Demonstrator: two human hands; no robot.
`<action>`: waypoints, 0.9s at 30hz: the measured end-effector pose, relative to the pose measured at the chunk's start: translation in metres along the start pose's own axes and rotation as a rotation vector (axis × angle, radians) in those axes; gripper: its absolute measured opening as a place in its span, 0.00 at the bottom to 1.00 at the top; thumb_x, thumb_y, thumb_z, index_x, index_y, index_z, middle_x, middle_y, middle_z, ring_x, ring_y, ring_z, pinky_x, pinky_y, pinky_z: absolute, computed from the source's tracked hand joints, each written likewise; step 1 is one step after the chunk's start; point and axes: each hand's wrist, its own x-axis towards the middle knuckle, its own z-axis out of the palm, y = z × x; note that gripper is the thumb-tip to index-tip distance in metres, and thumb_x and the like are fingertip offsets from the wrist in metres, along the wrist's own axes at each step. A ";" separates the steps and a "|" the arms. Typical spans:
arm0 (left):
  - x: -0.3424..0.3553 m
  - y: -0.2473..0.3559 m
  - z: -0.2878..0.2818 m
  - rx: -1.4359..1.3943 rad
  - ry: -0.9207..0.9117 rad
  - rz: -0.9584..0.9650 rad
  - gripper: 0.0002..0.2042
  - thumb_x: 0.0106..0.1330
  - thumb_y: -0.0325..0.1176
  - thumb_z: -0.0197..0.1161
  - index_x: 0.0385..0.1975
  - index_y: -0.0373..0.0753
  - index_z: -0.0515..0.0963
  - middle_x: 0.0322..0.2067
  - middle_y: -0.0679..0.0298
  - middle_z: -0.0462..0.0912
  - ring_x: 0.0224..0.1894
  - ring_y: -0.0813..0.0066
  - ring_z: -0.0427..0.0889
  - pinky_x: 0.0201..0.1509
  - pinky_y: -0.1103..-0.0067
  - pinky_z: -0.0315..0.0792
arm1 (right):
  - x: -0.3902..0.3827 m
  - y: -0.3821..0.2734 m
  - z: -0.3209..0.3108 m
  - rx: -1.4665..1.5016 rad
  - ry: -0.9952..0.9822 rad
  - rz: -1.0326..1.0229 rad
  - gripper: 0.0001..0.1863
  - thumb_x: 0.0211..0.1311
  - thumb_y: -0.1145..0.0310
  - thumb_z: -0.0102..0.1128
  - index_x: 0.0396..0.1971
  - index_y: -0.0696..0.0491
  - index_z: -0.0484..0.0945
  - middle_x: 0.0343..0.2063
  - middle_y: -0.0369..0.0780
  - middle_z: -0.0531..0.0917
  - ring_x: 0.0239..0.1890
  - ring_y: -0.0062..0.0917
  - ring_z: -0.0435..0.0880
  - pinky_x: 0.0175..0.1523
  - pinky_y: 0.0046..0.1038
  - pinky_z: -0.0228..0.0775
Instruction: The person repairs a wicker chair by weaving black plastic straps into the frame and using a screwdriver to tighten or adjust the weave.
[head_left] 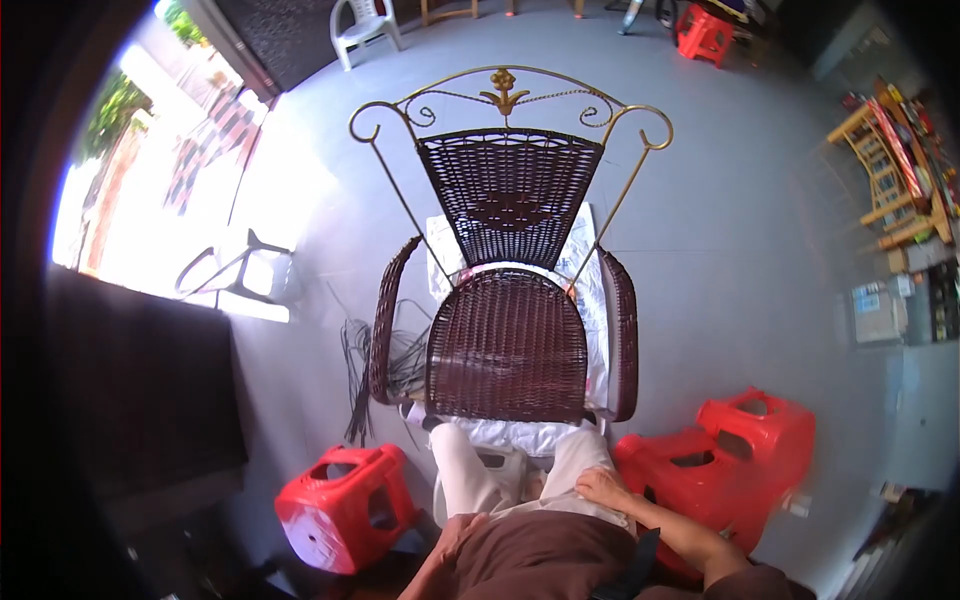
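My right hand rests on my right thigh, its fingers laid loosely on the pale trousers and nothing seen in them. Against the left side of my lap lies my left hand, partly lost against the brown shirt; its fingers look flat and hold nothing visible. In front of my knees stands a dark brown woven wicker chair, its seat toward me. Its back has a curled gold metal frame with a flower ornament on top. Neither hand touches the chair.
White sheeting lies under the chair. Loose dark strips are heaped left of it. Red plastic stools stand at my left and right. A dark brown panel-like block is further left. A white chair stands far off.
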 end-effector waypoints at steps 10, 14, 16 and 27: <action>0.023 0.006 -0.191 0.409 -0.304 -0.069 0.21 0.62 0.47 0.48 0.38 0.32 0.74 0.29 0.60 0.77 0.33 0.74 0.74 0.37 0.79 0.68 | 0.034 -0.135 0.076 0.385 -0.302 0.429 0.15 0.52 0.57 0.48 0.31 0.51 0.78 0.27 0.46 0.80 0.33 0.39 0.79 0.38 0.34 0.68; 0.046 -0.014 -0.238 0.246 -0.412 -0.200 0.16 0.64 0.39 0.48 0.47 0.36 0.67 0.34 0.62 0.76 0.36 0.74 0.74 0.40 0.80 0.68 | 0.057 -0.148 0.087 0.458 -0.515 0.365 0.14 0.54 0.60 0.47 0.34 0.52 0.77 0.29 0.44 0.80 0.34 0.34 0.79 0.39 0.31 0.67; 0.074 -0.025 -0.250 0.155 -0.241 -0.046 0.18 0.65 0.38 0.48 0.51 0.35 0.63 0.39 0.62 0.74 0.39 0.75 0.73 0.42 0.80 0.68 | 0.060 -0.127 0.116 0.545 -0.563 0.356 0.15 0.56 0.62 0.48 0.37 0.55 0.76 0.31 0.42 0.80 0.34 0.29 0.78 0.40 0.28 0.66; 0.184 0.094 -0.238 0.035 0.525 0.634 0.25 0.45 0.30 0.65 0.45 0.32 0.68 0.34 0.62 0.75 0.35 0.76 0.75 0.41 0.79 0.69 | 0.152 0.015 0.172 0.293 -0.358 0.429 0.12 0.57 0.59 0.46 0.31 0.52 0.72 0.26 0.42 0.79 0.24 0.34 0.78 0.34 0.34 0.69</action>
